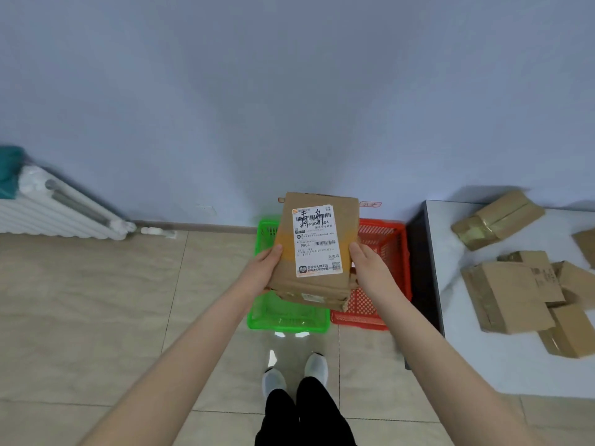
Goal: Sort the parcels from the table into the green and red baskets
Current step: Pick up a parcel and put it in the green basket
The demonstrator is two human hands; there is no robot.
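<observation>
1. Left grip (262, 272) and right grip (370, 268) each hold one side edge of a cardboard parcel (317, 284), thumbs on its top face, fingers underneath.
2. Parcel is off the floor with its label (317, 243) facing me, over the line where the green basket (286, 323) meets the red basket (397, 252).
3. Baskets sit side by side on the floor by the wall, the red one just beside the worktop's (483, 365) left edge.
4. Other parcels (508, 297) lie piled on the worktop.
</observation>
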